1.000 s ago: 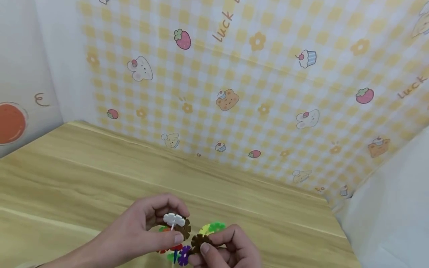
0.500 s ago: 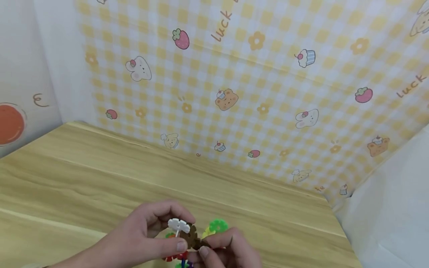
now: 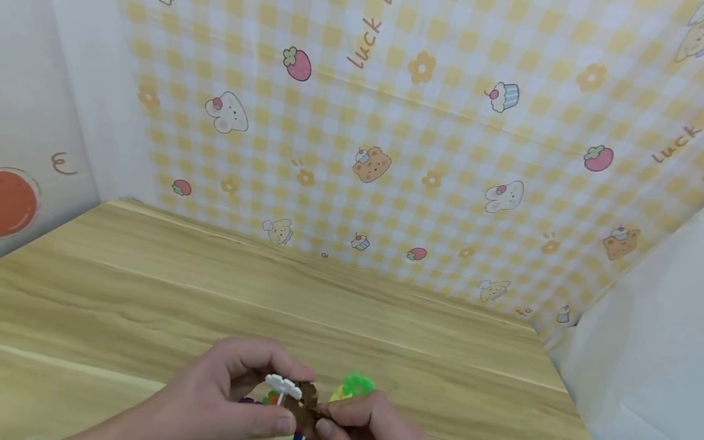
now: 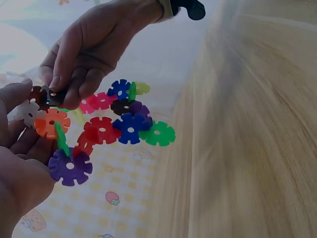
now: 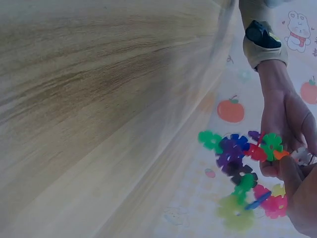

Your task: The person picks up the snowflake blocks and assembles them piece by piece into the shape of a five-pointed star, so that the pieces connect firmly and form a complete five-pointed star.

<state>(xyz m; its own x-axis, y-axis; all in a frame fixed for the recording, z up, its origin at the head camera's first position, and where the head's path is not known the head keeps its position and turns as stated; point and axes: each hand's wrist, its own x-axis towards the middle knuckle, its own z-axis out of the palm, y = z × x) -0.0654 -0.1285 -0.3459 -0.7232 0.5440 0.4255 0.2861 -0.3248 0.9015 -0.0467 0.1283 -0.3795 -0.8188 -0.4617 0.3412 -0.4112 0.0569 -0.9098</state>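
Observation:
Several notched plastic snowflake discs are linked in one multicoloured chain. My left hand (image 3: 220, 391) holds the chain's end between thumb and fingers, at a brown disc (image 3: 304, 400) beside a white disc (image 3: 283, 386). Thumb and forefinger of my right hand (image 3: 368, 418) pinch another brown disc (image 4: 55, 97), seen nearly edge-on and meeting the first one's edge. In the left wrist view an orange disc (image 4: 52, 123), a purple disc (image 4: 70, 167) and a red disc (image 4: 101, 130) hang near the left palm. A bright green disc (image 3: 359, 384) shows beyond the right hand.
Both hands work over the near part of a wood-grain table (image 3: 181, 293). A yellow checked sheet (image 3: 330, 122) with cartoon prints rises behind it, and a white sheet (image 3: 643, 342) stands on the right.
The right hand's brown disc was apart from the left hand's and facing up; it has turned edge-on and come against it. Both hands have sunk slightly lower in view.

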